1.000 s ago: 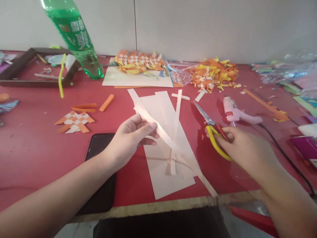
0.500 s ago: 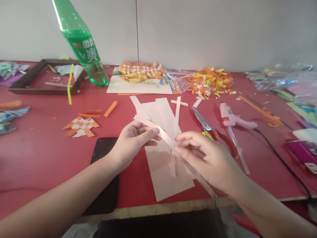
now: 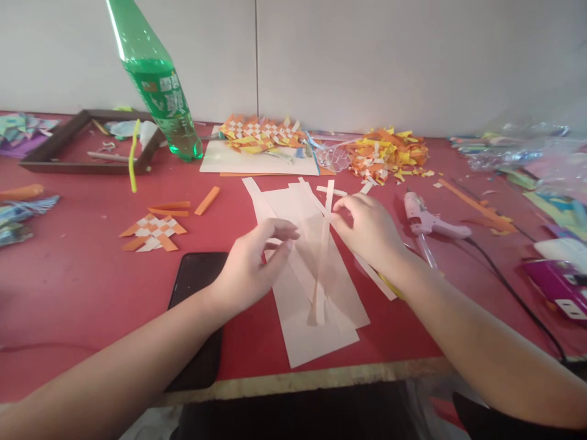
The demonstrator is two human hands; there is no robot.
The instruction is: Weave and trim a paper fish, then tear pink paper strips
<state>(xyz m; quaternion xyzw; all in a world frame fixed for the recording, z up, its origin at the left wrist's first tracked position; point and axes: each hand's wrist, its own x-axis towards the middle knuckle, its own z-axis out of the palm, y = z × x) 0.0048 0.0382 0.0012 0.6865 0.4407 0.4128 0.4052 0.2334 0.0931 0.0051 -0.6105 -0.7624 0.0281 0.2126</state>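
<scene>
My left hand (image 3: 257, 260) hovers over the left side of white paper sheets (image 3: 316, 360), thumb and fingers apart with nothing between them. My right hand (image 3: 369, 229) is closed at the fingertips on a long white paper strip (image 3: 312, 194), which slants under the hand and comes out toward the lower right. Another white strip (image 3: 326, 244) lies lengthwise on the sheets, close to my right fingertips. More pale strips lie diagonally on the paper. The right hand and forearm mostly hide the scissors. A black phone (image 3: 197, 324) lies under my left forearm.
A pink glue gun (image 3: 431, 223) with a black cord lies to the right. Woven orange-and-white paper (image 3: 156, 232) is at the left. A green bottle (image 3: 169, 104), a dark frame (image 3: 50, 160) and a pile of orange-yellow scraps (image 3: 387, 153) stand along the back.
My left hand has let go of the white strip, and its fingers have parted. My right hand has moved up and away over the scissors with a strip.
</scene>
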